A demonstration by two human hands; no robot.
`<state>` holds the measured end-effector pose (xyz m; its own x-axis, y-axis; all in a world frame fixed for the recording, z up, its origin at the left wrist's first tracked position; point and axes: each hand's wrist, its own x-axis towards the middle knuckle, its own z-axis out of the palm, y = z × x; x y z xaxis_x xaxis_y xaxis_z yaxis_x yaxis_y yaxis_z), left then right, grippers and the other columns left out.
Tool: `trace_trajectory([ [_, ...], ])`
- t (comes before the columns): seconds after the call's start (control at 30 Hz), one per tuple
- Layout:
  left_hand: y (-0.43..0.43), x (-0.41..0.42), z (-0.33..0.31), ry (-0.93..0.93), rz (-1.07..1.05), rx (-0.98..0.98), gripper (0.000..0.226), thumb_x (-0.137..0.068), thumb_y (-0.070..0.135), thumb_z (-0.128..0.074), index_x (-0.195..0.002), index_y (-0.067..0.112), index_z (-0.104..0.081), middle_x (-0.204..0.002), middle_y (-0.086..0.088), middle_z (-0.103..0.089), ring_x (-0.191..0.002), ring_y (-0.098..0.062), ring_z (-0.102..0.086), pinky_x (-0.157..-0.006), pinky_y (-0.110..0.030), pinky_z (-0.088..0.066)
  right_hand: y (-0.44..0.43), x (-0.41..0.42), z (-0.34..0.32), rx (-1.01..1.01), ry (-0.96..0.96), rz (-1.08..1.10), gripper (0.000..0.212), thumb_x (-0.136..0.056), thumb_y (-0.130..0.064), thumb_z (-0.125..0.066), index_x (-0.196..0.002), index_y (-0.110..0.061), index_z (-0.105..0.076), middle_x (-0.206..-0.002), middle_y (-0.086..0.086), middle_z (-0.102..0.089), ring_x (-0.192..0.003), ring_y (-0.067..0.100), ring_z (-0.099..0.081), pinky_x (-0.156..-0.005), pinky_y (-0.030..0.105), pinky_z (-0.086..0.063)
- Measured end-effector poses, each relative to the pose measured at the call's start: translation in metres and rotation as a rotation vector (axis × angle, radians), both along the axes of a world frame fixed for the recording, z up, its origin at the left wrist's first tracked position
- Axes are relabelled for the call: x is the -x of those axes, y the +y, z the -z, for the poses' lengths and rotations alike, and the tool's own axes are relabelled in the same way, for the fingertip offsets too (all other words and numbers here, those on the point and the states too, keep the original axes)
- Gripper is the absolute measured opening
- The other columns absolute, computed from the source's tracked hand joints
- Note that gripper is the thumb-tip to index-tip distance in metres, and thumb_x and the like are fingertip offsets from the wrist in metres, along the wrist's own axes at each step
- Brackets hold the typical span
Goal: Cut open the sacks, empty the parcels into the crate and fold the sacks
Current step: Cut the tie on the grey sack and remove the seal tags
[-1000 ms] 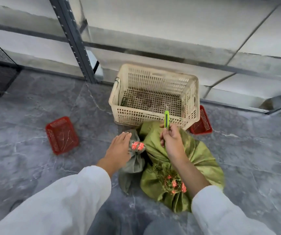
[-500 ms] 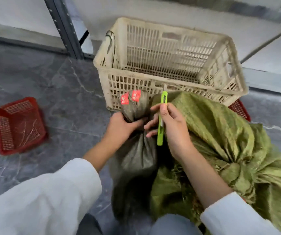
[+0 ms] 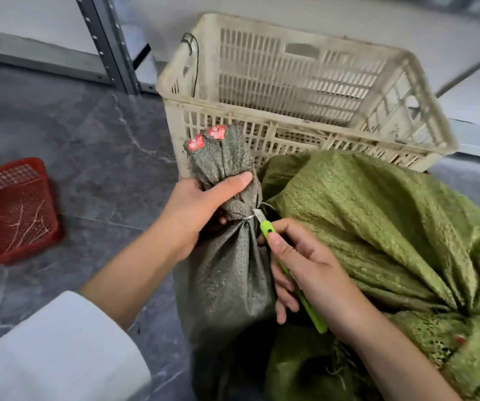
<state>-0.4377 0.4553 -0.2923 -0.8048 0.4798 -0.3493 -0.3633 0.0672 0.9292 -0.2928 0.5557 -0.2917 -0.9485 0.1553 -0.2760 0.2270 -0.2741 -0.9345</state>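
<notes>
Illegibly printed red tags, grey sack, knife at tie

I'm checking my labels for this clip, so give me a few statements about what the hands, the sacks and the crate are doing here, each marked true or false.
1. The left hand grips the grey sack just above its tie. True.
2. The right hand holds a green knife with its blade at that tie. True.
3. The grey sack is already open. False: its neck is tied shut.
4. The crate stands behind the grey sack and the green sack. True.
5. The red basket sits in the crate. False: it lies on the floor to the left.
6. Parcels fill the crate. False: none show in it.
</notes>
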Motion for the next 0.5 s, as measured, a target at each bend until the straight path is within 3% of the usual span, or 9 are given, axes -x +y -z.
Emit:
trace_trajectory([
  [0.17,0.002,-0.010,0.006,0.004,-0.002,-0.131,0.011,-0.081,0.026,-0.072,-0.084,0.015,-0.072,-0.078,0.002,-0.075,-0.057,-0.006,-0.062,-0.042,-0.014,-0.037,-0.002,-0.006,0.005,0.044,0.022,-0.009,0.023,-0.098,-0.025,-0.049,-0.101,-0.002,-0.048,-0.050,0.012,-0.030,-0.032,0.016,-0.031,-0.039,0.030,-0.048],
  [0.3,-0.006,-0.021,0.009,-0.001,-0.045,-0.201,0.012,-0.075,0.027,-0.070,-0.079,0.016,-0.069,-0.067,0.006,-0.070,-0.048,-0.002,-0.056,-0.039,-0.011,-0.033,-0.009,-0.014,0.010,0.100,-0.014,-0.012,0.026,-0.091,-0.030,-0.049,-0.099,-0.005,-0.050,-0.051,0.009,-0.020,-0.036,0.013,-0.017,-0.038,0.026,-0.046],
  [0.5,-0.012,-0.028,0.016,0.022,-0.068,-0.306,0.015,-0.073,0.026,-0.069,-0.082,0.014,-0.071,-0.078,0.002,-0.073,-0.059,-0.006,-0.063,-0.043,-0.014,-0.039,-0.011,-0.019,0.019,0.130,0.032,-0.025,0.024,-0.091,-0.026,-0.049,-0.095,-0.003,-0.051,-0.051,0.006,-0.018,-0.035,0.011,-0.013,-0.038,0.024,-0.044],
])
